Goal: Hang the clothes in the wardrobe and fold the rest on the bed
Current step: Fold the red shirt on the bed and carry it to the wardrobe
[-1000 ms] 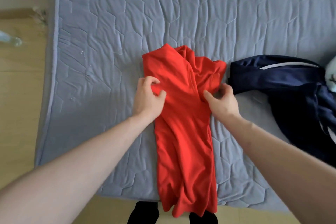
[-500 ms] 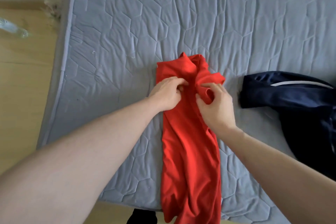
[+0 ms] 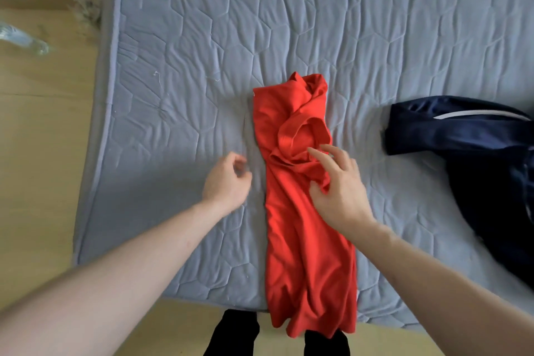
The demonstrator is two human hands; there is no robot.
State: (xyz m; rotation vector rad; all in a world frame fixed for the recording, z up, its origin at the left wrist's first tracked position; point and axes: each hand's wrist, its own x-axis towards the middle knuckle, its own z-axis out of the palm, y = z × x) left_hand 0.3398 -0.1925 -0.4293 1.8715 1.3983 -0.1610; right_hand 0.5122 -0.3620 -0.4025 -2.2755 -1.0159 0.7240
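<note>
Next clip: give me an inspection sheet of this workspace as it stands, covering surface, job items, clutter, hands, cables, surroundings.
Surface: grey quilted mattress, wrinkled.
Job's things: red garment folded into a long strip, its near end hanging over the mattress edge; navy garment unfolded at the right.
Clutter: clear plastic item on the floor.
Hands: left hand beside the red garment, loosely curled, holding nothing; right hand open over it.
Cables: nothing seen.
Surroundings: wooden floor.
</note>
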